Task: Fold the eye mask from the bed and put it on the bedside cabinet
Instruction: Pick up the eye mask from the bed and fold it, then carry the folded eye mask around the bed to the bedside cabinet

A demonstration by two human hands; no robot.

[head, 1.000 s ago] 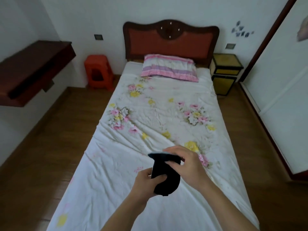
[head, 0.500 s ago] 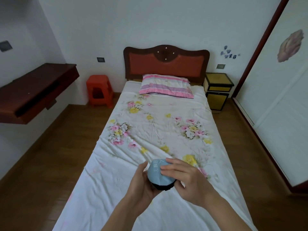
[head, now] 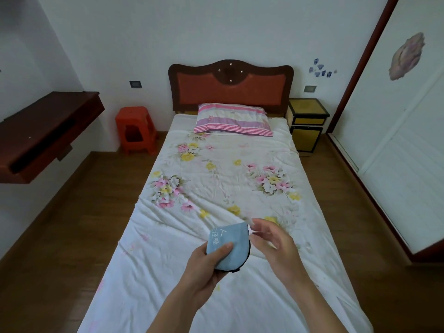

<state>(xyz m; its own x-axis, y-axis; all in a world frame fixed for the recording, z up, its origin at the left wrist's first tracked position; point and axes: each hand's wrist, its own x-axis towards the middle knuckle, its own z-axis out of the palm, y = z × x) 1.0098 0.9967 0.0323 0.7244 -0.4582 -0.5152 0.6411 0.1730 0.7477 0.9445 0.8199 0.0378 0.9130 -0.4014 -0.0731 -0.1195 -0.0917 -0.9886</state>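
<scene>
Blue fabric of the folded eye mask (head: 228,246) sits pinched in the left hand (head: 206,267) over the bed (head: 168,272), right hand (head: 271,241) loose beside it, the bedside cabinet (head: 308,124) far ahead to the right.

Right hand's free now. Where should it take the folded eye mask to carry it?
Probably the curved, dark-trimmed edge of the eye mask on its right, coming in from the right. The left hand pinches the lower left with the thumb on top, leaving that edge bare, and the right hand is open just beside it. Pinching both layers should keep the fold shut.
</scene>
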